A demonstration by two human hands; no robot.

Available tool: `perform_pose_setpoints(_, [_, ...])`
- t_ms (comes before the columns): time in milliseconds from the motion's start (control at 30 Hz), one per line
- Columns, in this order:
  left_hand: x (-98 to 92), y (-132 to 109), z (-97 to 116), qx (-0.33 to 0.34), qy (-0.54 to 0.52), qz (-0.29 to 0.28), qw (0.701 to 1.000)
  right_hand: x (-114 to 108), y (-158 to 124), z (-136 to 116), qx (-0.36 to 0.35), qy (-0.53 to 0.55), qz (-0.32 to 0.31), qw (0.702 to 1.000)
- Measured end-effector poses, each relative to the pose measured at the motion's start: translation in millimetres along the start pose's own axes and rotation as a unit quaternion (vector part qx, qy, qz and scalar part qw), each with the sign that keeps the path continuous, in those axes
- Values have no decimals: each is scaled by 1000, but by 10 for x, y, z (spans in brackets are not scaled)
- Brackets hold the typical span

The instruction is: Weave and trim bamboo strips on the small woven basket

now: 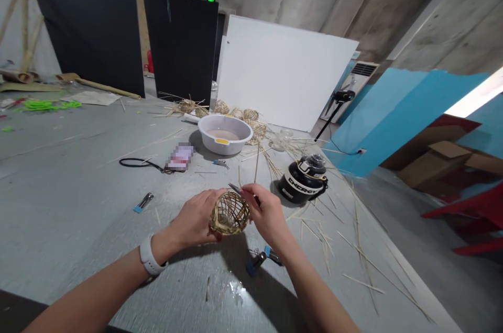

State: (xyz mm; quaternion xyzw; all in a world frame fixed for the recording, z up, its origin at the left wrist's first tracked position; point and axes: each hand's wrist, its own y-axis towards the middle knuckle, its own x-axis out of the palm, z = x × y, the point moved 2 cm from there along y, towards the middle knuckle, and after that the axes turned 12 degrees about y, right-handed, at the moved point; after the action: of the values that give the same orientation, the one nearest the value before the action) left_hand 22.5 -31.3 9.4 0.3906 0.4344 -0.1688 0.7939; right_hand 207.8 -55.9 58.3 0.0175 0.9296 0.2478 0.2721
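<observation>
over the near middle of the table (78,218), your left hand (195,216) cups the woven ball (230,212), fingers curled round it; your right hand (267,215) pinches a strip (257,165) at its top. bend sharply and the strip may snap.

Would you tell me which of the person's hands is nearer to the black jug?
Right. The right hand is just beside the jug; the left hand is farther off, beyond the basket.

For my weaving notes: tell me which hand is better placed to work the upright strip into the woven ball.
Right, probably. The right hand pinches the bamboo strip at the top edge of the woven ball; the left hand cups the ball, steadying it.
</observation>
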Motion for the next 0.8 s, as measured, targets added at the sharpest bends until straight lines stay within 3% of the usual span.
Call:
perform_pose_setpoints(133, [-35, 20, 1, -1, -20, -6, 1000, -48, 19, 42, 47, 23, 35, 998])
perform_pose_setpoints(300, [-51, 36, -48, 38, -18, -19, 999, -110, 48, 95, 202, 132, -20, 970])
perform_pose_setpoints(500, [-36, 40, -46, 42, -14, -17, 999, -163, 94, 13, 110, 1, -5, 994])
perform_pose_setpoints(633, [-33, 49, -38, 33, -8, -18, 999, -193, 114, -43, 108, -42, -6, 993])
perform_pose_setpoints(700, [-30, 51, -37, 33, -7, -12, 999, -224, 134, -48, 146, -6, -15, 989])
perform_pose_setpoints(800, [-30, 49, -39, 32, -29, -7, 999, -257, 173, -53, 218, 145, -50, 964])
